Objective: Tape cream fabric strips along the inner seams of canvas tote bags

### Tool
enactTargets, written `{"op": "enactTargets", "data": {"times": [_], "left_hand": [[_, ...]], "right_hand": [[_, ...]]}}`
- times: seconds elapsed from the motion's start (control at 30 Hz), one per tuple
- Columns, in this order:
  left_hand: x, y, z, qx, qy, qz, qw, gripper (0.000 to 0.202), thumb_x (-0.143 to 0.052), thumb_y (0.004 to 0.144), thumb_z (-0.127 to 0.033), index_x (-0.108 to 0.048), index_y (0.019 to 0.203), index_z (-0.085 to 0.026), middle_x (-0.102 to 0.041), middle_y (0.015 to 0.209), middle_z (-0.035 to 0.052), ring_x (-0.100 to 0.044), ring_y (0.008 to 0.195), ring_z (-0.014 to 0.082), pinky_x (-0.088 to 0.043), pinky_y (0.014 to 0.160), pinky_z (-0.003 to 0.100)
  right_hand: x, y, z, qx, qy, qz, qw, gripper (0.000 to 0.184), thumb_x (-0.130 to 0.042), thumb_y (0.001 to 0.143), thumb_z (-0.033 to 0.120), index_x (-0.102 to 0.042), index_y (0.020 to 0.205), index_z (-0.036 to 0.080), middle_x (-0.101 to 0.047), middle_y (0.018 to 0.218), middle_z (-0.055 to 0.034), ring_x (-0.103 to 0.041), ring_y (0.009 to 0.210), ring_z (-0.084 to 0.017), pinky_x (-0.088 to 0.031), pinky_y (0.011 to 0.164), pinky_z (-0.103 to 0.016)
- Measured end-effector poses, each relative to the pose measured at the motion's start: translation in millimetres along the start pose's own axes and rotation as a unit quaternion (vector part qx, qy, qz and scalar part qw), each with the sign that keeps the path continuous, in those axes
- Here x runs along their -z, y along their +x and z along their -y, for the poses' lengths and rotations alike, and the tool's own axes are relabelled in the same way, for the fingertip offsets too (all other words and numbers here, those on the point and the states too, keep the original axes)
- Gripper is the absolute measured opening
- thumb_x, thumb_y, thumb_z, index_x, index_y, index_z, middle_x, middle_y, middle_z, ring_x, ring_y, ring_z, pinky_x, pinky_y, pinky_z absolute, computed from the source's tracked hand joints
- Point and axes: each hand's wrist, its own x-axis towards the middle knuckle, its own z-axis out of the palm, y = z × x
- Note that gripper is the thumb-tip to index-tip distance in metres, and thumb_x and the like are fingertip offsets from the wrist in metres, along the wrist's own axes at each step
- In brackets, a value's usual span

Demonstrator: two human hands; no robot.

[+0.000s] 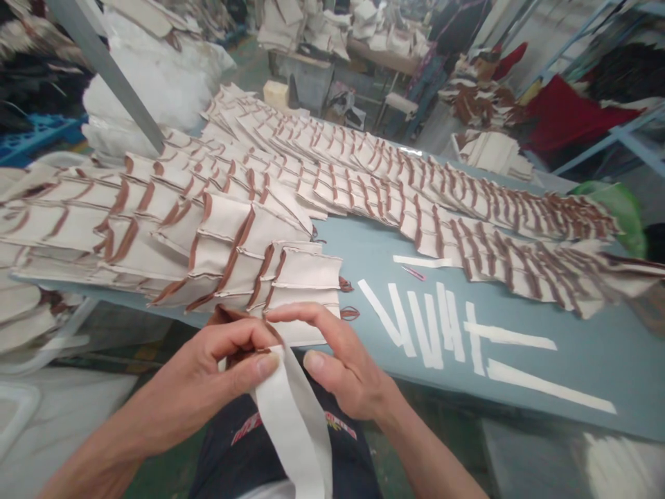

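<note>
My left hand (pixel 233 360) pinches the top end of a long white fabric strip (pixel 283 416) between thumb and finger. Brown trim (pixel 228 315) shows at that end, partly covered by my fingers. The strip hangs down in a fold over my lap. On the other side, my right hand (pixel 343 360) has its index finger stretched out to the brown edge above the strip, its thumb apart. Whether the fingertip presses on the edge, I cannot tell. Just beyond both hands lie overlapping cream fabric pieces (pixel 306 270) with brown edging.
Long overlapping rows of cream-and-brown pieces (pixel 364 187) cover much of the blue-grey table (pixel 358 242). Several loose white strips (pixel 447 319) lie at the right, near a small pink tool (pixel 414 273). A grey post (pixel 111 76) rises at the left. Another person (pixel 451 41) is at the back.
</note>
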Motion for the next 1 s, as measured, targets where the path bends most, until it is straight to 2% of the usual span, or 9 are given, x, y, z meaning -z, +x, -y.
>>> {"op": "enactTargets", "data": {"times": [0.07,0.13,0.27,0.43,0.53,0.7,0.83,0.93,1.0], "left_hand": [[0.6,-3,-3,0.012,-0.017,0.015,1.000,0.041,-0.080,0.091,-0.058,-0.073,0.076,-0.021,-0.065,0.070,-0.0010,-0.057,0.063,0.0143,-0.048,0.058,0.019],[-0.7,-6,-3,0.038,-0.051,0.032,0.997,0.044,-0.080,0.090,-0.061,-0.070,0.075,-0.020,-0.062,0.067,-0.0018,-0.055,0.059,0.0135,-0.047,0.056,0.019],[-3.8,-11,-1,0.063,-0.113,0.058,0.990,0.047,-0.079,0.090,-0.062,-0.067,0.074,-0.020,-0.060,0.064,-0.0026,-0.053,0.055,0.0128,-0.047,0.053,0.020],[-1.1,-17,-4,0.070,-0.110,0.085,0.988,0.044,-0.081,0.088,-0.058,-0.065,0.071,-0.020,-0.060,0.063,-0.0022,-0.053,0.055,0.0136,-0.046,0.053,0.021],[2.5,-19,-5,0.048,-0.082,0.088,0.992,0.040,-0.075,0.092,-0.055,-0.066,0.073,-0.021,-0.061,0.066,-0.0019,-0.052,0.056,0.0136,-0.045,0.053,0.021],[-1.5,-21,-8,-0.022,0.097,0.044,0.994,0.039,-0.063,0.093,-0.045,-0.053,0.063,-0.022,-0.048,0.061,-0.0042,-0.040,0.056,0.0129,-0.033,0.051,0.021],[-17.3,-24,-7,-0.070,0.105,-0.011,0.992,0.038,-0.057,0.090,-0.040,-0.036,0.063,-0.024,-0.031,0.061,-0.0063,-0.032,0.055,0.0126,-0.027,0.050,0.023],[-26.9,-26,-3,-0.109,0.115,-0.061,0.986,0.038,-0.055,0.091,-0.036,-0.032,0.062,-0.025,-0.027,0.059,-0.0070,-0.028,0.053,0.0119,-0.025,0.049,0.024],[-30.1,-26,-1,-0.117,0.136,-0.072,0.981,0.036,-0.052,0.090,-0.034,-0.032,0.062,-0.025,-0.026,0.059,-0.0072,-0.028,0.052,0.0115,-0.023,0.049,0.025]], "right_hand": [[-7,16,-11,0.045,0.004,0.021,0.999,0.038,-0.046,0.106,0.048,-0.066,0.126,0.021,-0.074,0.129,-0.0117,-0.068,0.122,-0.027,-0.049,0.110,-0.044],[-10,27,-20,0.087,-0.030,0.032,0.995,0.033,-0.044,0.106,0.047,-0.066,0.109,0.022,-0.074,0.109,-0.0091,-0.067,0.106,-0.025,-0.050,0.102,-0.044],[-9,30,-25,0.139,-0.095,0.066,0.983,0.028,-0.044,0.102,0.044,-0.057,0.087,0.025,-0.065,0.081,-0.0033,-0.057,0.081,-0.023,-0.046,0.091,-0.045],[-10,18,-15,0.150,-0.122,0.069,0.979,0.016,-0.056,0.092,0.028,-0.050,0.077,0.026,-0.057,0.069,0.0017,-0.051,0.069,-0.019,-0.042,0.081,-0.040],[-13,12,-5,0.143,-0.119,0.058,0.981,0.018,-0.053,0.090,0.020,-0.046,0.075,0.026,-0.055,0.068,0.0019,-0.050,0.068,-0.019,-0.041,0.076,-0.037],[-17,6,2,0.121,-0.122,0.057,0.984,0.018,-0.051,0.089,0.021,-0.042,0.074,0.027,-0.054,0.066,0.0023,-0.047,0.065,-0.018,-0.040,0.071,-0.037],[-20,4,5,0.101,-0.092,0.051,0.989,0.020,-0.051,0.090,0.026,-0.041,0.072,0.028,-0.055,0.064,0.0021,-0.049,0.063,-0.017,-0.041,0.070,-0.036],[-22,3,7,0.085,-0.081,0.050,0.992,0.022,-0.051,0.092,0.027,-0.042,0.072,0.027,-0.057,0.065,0.0016,-0.051,0.064,-0.017,-0.041,0.070,-0.035],[-22,1,6,0.086,-0.082,0.049,0.992,0.023,-0.052,0.093,0.025,-0.044,0.072,0.027,-0.057,0.066,0.0019,-0.051,0.064,-0.017,-0.041,0.071,-0.034]]}}
